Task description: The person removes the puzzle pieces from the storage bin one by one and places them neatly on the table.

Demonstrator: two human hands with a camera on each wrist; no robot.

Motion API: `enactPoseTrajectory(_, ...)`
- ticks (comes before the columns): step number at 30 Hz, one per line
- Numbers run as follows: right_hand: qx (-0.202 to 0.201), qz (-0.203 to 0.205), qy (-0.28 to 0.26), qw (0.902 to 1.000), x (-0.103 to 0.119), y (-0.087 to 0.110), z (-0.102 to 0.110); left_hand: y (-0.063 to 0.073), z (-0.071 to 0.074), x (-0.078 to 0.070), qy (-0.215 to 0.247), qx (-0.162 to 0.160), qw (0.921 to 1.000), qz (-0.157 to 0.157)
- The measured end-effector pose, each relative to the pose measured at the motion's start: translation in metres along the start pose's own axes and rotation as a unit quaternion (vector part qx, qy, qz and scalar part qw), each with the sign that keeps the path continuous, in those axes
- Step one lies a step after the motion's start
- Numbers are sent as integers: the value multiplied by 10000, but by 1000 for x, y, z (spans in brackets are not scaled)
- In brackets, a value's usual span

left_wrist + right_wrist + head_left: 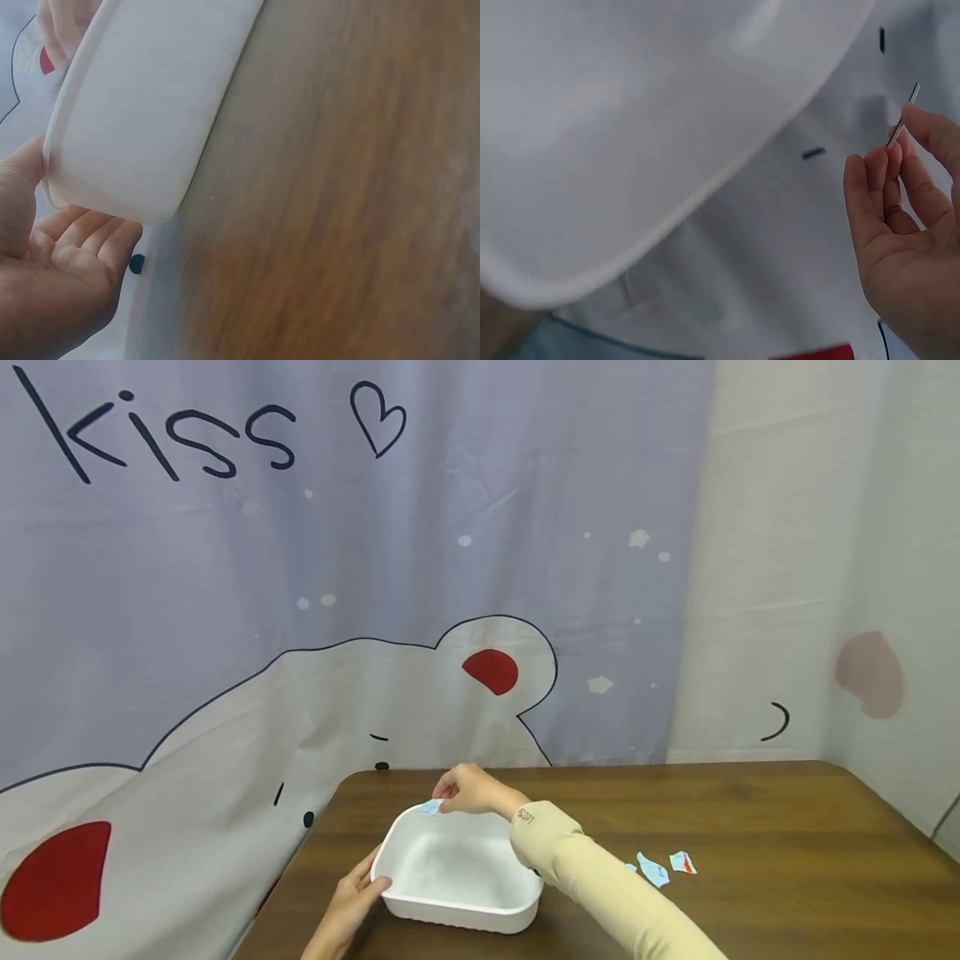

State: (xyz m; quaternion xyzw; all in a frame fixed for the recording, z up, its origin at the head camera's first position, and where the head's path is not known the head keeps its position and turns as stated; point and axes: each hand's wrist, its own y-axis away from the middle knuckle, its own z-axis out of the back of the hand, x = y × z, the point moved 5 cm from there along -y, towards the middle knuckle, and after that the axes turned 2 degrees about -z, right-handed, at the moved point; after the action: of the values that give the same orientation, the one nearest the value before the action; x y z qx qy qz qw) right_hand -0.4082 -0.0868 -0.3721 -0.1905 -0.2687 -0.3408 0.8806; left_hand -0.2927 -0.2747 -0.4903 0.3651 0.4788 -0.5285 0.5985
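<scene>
A white plastic basin (450, 917) stands on the wooden table, its inside bare where it shows. My left hand (351, 893) grips its left side, the thumb at the rim and the fingers against the outer wall (142, 112). Above the basin's far left rim, my right hand (474, 789) pinches a small light blue scrap (430, 807) between thumb and fingertips. Seen edge-on in the right wrist view, that scrap (903, 116) looks thin and flat. The right sleeve hides part of the basin's right side.
To the right of the basin lie an irregular light blue scrap (652, 869), a smaller scrap with a red mark (682, 862), and another partly behind the sleeve (630, 867). A printed curtain (375, 568) hangs behind the wooden table (787, 827).
</scene>
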Motion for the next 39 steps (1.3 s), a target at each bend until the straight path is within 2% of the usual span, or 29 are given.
enactPoseTrajectory(6,-390,-121,172,9990,-14,23,56,-1,-1,-1,-67,79,9999,60)
enactPoseTrajectory(10,-606,-142,207,9978,-30,47,89,0,-1,-1,-79,61,9999,129)
enactPoseTrajectory(15,-780,-282,501,9953,-58,87,122,0,-1,2,-89,78,9997,193)
enactPoseTrajectory(21,-1035,-855,444,9899,-99,141,151,-3,9,5,19,161,9994,318)
enactPoseTrajectory(24,-1148,-1100,353,9866,-115,163,161,-4,17,7,-15,184,9989,427)
enactPoseTrajectory(30,-1280,-1183,467,9836,-137,187,166,-2,36,10,3,86,9986,515)
enactPoseTrajectory(34,-1275,-1342,553,9812,-157,207,159,-1,46,12,-70,73,9985,531)
enactPoseTrajectory(39,-1184,-1634,412,9786,-183,233,144,1,52,13,-60,63,9982,594)
